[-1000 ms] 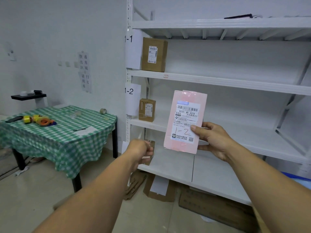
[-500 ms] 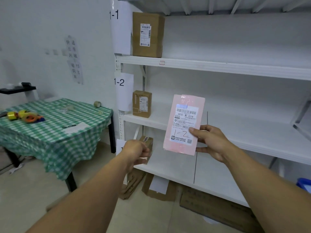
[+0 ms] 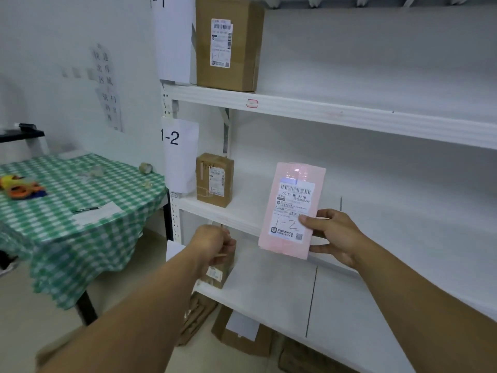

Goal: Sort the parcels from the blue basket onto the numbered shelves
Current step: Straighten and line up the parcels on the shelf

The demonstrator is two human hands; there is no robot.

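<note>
- A bench (image 3: 80, 216) draped in green checked cloth stands left of the "1-2" sign (image 3: 179, 154), carrying an orange-and-yellow tape dispenser (image 3: 18, 188), a pen on a paper slip (image 3: 94, 211) and a tape roll (image 3: 145, 167).
- Just right of the sign, a small brown box (image 3: 214, 180) stands upright on the white shelf (image 3: 403, 238). A larger brown box (image 3: 228, 44) sits on the board above it.
- Below and right of the sign, the left hand (image 3: 212, 244) hangs in the air, fingers clenched into a fist, in front of another brown box (image 3: 217, 275) on the lower board.
- Further right of the sign, the pink parcel (image 3: 291, 211) is held upright before the shelf, its label marked "1-2" by hand.
- The right hand (image 3: 336, 238) grasps the parcel's lower right edge, thumb on the label and fingers behind.
</note>
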